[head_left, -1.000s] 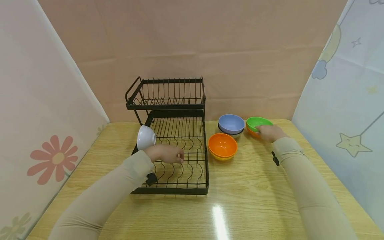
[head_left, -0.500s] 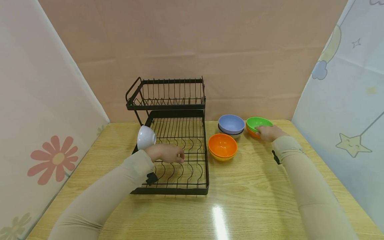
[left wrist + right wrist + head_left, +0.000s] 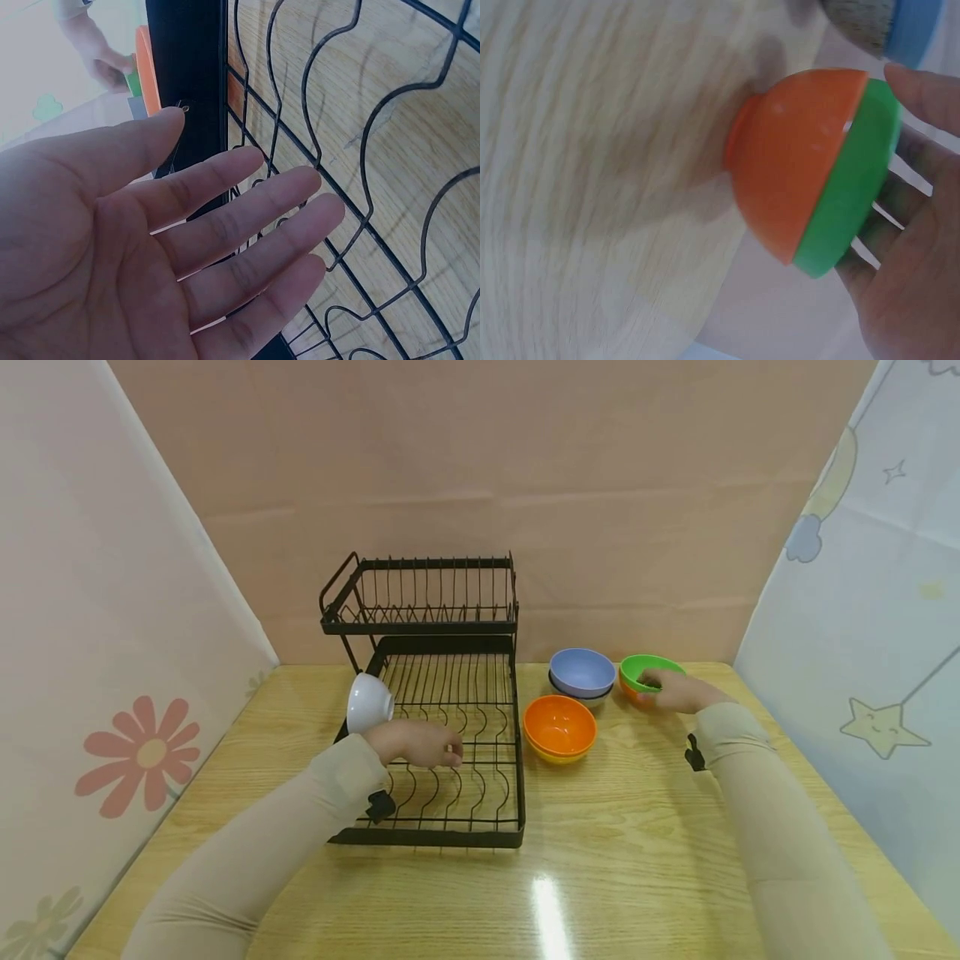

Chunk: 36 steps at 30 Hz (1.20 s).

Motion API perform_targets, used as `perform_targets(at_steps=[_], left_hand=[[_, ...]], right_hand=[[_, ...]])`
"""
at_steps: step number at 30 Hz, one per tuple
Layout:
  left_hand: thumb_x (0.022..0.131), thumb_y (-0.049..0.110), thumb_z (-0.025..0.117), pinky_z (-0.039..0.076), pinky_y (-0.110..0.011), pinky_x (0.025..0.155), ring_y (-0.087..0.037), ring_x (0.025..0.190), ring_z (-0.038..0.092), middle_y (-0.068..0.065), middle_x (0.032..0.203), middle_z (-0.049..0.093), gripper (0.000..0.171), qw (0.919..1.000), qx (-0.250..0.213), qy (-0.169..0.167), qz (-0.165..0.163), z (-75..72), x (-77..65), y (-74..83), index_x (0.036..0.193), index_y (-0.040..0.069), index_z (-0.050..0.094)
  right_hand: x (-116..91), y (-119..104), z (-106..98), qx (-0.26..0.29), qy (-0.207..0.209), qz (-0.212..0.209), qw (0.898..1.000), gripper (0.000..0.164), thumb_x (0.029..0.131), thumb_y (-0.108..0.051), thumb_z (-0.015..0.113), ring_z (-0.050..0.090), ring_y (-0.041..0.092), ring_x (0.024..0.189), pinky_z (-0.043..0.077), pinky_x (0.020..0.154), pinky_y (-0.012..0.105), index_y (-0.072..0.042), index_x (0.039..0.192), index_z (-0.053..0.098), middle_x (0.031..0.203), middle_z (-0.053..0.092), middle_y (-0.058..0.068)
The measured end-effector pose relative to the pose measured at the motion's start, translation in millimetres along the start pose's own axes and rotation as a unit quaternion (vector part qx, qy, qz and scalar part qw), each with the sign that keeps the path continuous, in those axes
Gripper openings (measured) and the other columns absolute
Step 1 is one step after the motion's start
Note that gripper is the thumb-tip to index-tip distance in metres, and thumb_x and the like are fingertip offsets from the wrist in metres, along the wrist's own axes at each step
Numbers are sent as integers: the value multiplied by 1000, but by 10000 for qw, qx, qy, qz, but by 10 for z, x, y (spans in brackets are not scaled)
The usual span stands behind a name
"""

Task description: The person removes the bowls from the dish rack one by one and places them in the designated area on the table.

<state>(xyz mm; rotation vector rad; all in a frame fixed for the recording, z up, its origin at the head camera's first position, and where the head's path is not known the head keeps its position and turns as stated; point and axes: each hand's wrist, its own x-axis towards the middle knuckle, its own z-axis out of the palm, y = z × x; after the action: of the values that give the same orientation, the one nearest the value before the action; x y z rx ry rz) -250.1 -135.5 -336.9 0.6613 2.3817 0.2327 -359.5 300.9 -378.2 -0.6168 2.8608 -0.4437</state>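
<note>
My left hand [image 3: 420, 743] hovers over the lower tier of a black wire dish rack [image 3: 427, 837]. In the left wrist view its fingers are extended and slightly bent, palm bare. A white bowl [image 3: 367, 702] leans sideways on the rack's left side, beside my left wrist. At the back right, my right hand [image 3: 675, 691] grips the rim of a green bowl [image 3: 855, 180], which sits nested in an orange bowl [image 3: 799, 150]. The thumb lies at the rim; the other fingers reach behind it and are partly hidden.
Left of the green bowl, a blue bowl [image 3: 582, 672] is stacked on darker-rimmed bowls. Nearer stands an orange bowl [image 3: 558, 725] nested in a yellow one, close to the rack's right edge. The rack's upper tier [image 3: 420, 628] overhangs its back part. Fabric walls enclose the wooden table.
My right hand has shifted slightly right at the green bowl, and more of the rim shows between its thumb and fingers. My left hand stays over the rack. The head view has shifted slightly.
</note>
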Motion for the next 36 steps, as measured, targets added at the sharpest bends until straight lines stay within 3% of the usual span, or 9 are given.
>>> perform_targets(at_steps=[5,10,16,20,27,36], left_hand=[[103,29,47,49,-42,90,-24,101,63,-6,125,60,31,10000,27,1,22,-5,6,18,127,12,58],[103,29,47,48,-40,87,-19,95,61,-4,121,61,30,10000,85,19,29,4,20,25,125,12,58],[103,30,46,48,-40,87,-19,95,61,-3,122,60,30,10000,60,0,-5,3,5,34,125,14,58],[103,30,46,48,-41,88,-21,101,61,-5,125,59,32,10000,49,-4,6,-7,-10,42,127,12,57],[103,31,46,47,-42,92,-23,112,59,-4,127,59,33,10000,16,42,-23,-28,-18,46,127,12,58],[103,30,46,48,-42,91,-21,106,60,-4,126,60,32,10000,23,16,-25,-18,-4,40,128,12,58]], right_hand=[[-70,-91,-78,574,583,-139,9965,40,100,-22,51,46,47,123,35,101,63,5,129,48,132,51,28],[-119,-203,-121,538,1185,-125,9914,33,100,-20,51,51,45,119,37,100,61,2,125,52,127,56,25],[-244,-453,-94,304,1630,-294,9857,29,99,-22,54,58,39,112,42,94,59,-5,122,57,120,63,17],[-344,-637,-56,170,1788,-392,9830,23,98,-20,56,61,33,108,45,92,54,-10,118,60,118,65,10],[-475,-905,54,-566,1785,-702,9798,18,97,-19,58,64,31,102,51,85,51,-8,110,62,109,68,11],[-552,-969,321,-721,1609,-789,9812,15,92,-15,61,68,21,84,55,69,39,-9,105,65,93,70,4]])
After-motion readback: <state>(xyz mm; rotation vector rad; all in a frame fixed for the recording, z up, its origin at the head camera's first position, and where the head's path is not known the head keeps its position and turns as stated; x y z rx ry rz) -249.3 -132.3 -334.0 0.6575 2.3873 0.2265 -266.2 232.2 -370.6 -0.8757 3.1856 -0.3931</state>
